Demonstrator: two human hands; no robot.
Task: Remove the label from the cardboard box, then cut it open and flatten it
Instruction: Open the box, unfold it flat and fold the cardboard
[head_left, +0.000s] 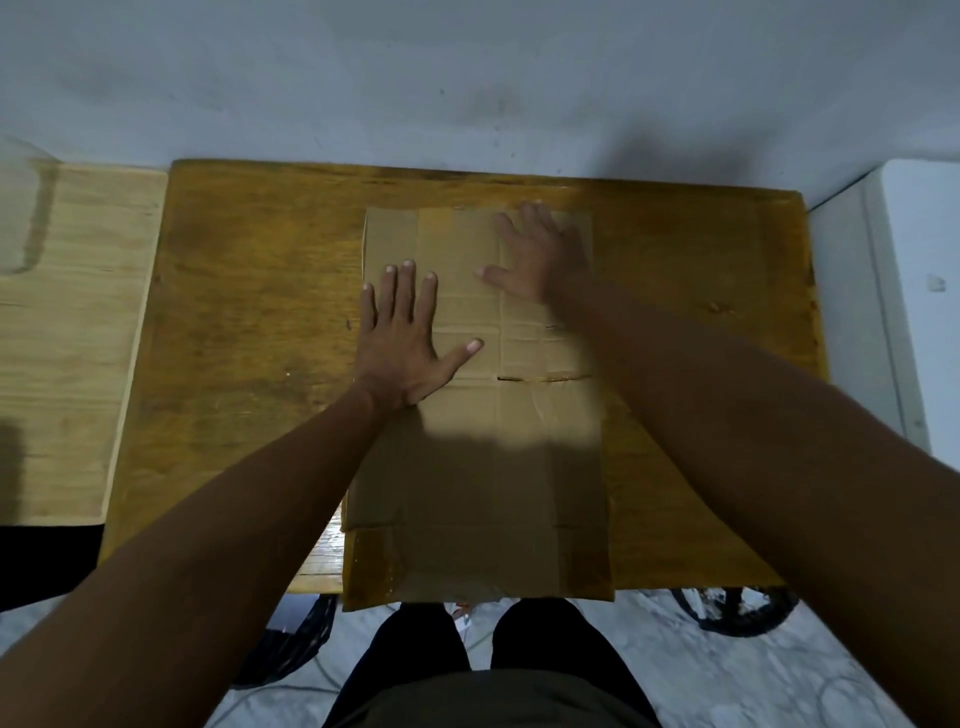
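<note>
While looking straight down: paler wooden board off at far left, just beside the darker wooden table. Left hand pressed flat on the cardboard box, grip apart, fingers spread, thumb stuck out to the side, nothing held. Box totally flattened, lying lengthwise down the middle of the table, near end poking a bit past the table edge, shiny tape strips along that end. Right hand further up toward the far edge, also palm down on the cardboard, grip apart, kinda blurry. White wall at right.
</note>
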